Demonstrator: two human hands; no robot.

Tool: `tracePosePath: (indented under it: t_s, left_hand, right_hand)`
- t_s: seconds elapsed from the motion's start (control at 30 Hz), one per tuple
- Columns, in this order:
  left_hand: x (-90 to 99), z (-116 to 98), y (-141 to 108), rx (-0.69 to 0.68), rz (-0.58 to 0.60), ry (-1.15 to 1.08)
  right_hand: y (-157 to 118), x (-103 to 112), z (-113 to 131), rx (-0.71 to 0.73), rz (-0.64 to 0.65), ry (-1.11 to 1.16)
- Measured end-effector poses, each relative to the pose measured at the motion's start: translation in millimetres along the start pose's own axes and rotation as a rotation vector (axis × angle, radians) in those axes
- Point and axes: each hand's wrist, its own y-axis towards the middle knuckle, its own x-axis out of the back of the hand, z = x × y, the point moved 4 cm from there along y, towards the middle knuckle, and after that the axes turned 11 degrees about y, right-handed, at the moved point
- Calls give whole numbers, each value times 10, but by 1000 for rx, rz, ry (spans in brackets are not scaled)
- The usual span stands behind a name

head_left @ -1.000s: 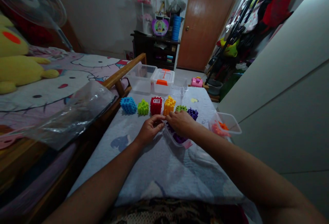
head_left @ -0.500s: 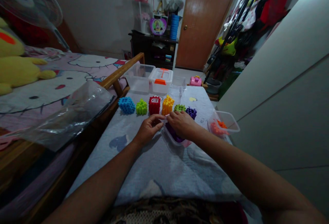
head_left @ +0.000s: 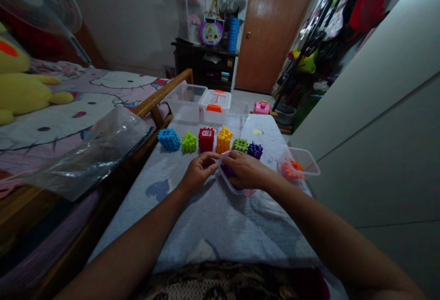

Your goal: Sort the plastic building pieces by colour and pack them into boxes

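Observation:
A clear plastic container (head_left: pixel 237 191) holding purple building pieces (head_left: pixel 227 169) stands on the cloth-covered table in front of me. My left hand (head_left: pixel 199 170) is at its left far corner, thumb and index finger pinching the rim. Curled fingers of my right hand (head_left: pixel 248 170) reach down among the purple pieces; what they grip is hidden. Beyond the hands, interlocking block stacks form a row: blue (head_left: pixel 168 140), lime green (head_left: pixel 189 142), red with a white window piece (head_left: pixel 206 140), yellow (head_left: pixel 224 140), olive green (head_left: pixel 239 145) and dark purple (head_left: pixel 255 150).
Another clear container (head_left: pixel 299 162) with orange pieces sits at the table's right edge. Clear bins (head_left: pixel 187 102) and a lidded box with orange latches (head_left: pixel 215 107) stand at the back. A wooden bed rail (head_left: pixel 165 91) and plastic bag (head_left: pixel 99 153) flank the left.
My right hand has shifted slightly and dipped lower into the container, its fingers now further among the purple pieces. My left hand stays at the rim.

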Motion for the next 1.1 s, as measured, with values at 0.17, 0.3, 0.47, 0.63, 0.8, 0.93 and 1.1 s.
tracePosePath:
  t_s: [0.17,0.3,0.47,0.63,0.8,0.93,1.1]
  left_hand:
    - [4,15,-1,2,-4,-8]
    - [-5,13,-3,24,12,-28]
    - [-2,-11,-3,3,4,-25]
    - [-6,22,-1,5,16,-29]
    - [-8,46,-3,12,20,-44]
    - [-7,24,-6,10,19,-45]
    - [-12,15,-11,18,24,-61]
  right_hand:
    - [47,-79,-69,-88,-23,60]
    - [77,-153,-92,-133,-68,106]
    - [78,-145,-162,-205,-148,235]
    - [33,-26,-299,-346,-212,433]
    - [25,-40,-368,-423,-220,544]
    - [18,-88,-405,-433,-178,725]
    - [-5,23,-388,-420,-219,517]
